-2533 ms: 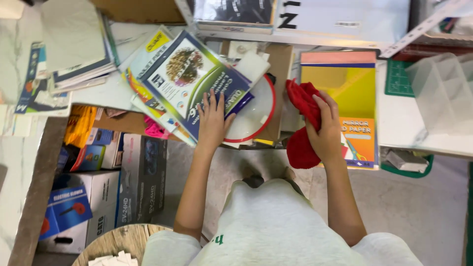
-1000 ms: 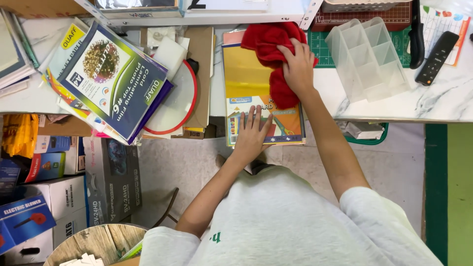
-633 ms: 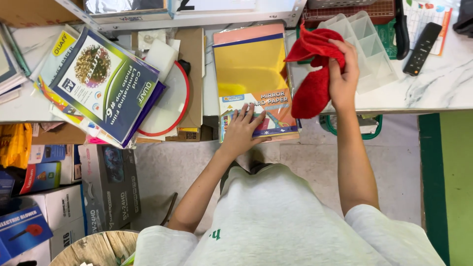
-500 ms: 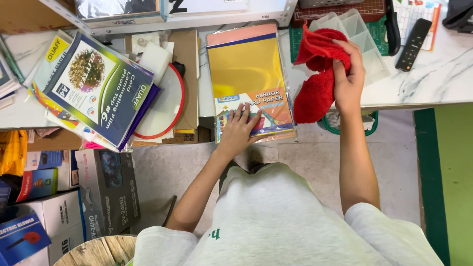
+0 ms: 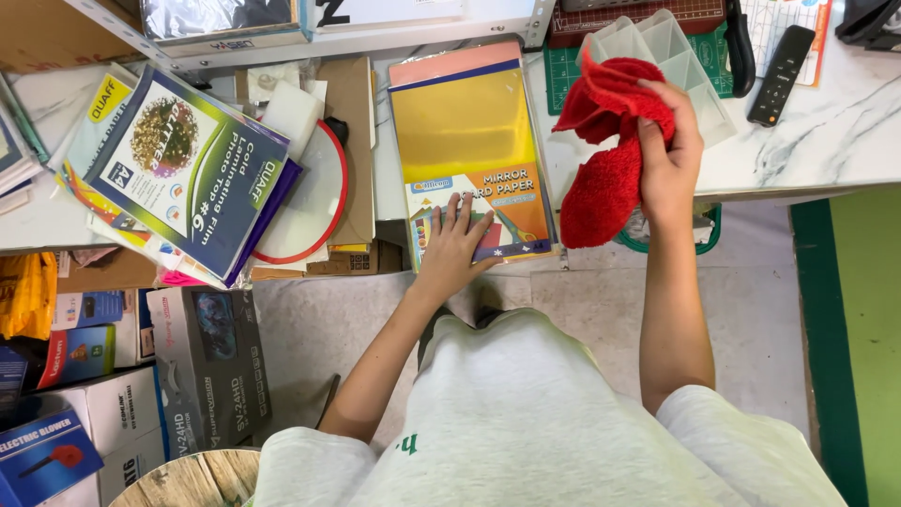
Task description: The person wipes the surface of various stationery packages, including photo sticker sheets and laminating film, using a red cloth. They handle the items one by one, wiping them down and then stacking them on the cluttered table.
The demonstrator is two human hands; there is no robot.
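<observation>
Head view: the marble table (image 5: 835, 141) carries a gold paper pack (image 5: 469, 131) at its front edge. The left hand (image 5: 452, 246) lies flat, fingers spread, on the pack's lower end. Right of it, the right hand (image 5: 668, 155) grips a bunched red cloth (image 5: 605, 150), lifted above a clear organiser (image 5: 690, 56).

A black remote (image 5: 780, 74) lies near a clear plastic organizer (image 5: 668, 58) on the marble counter (image 5: 826, 141).

clear organiser (image 5: 699, 66) partly behind red cloth (image 5: 610, 141)
</observation>
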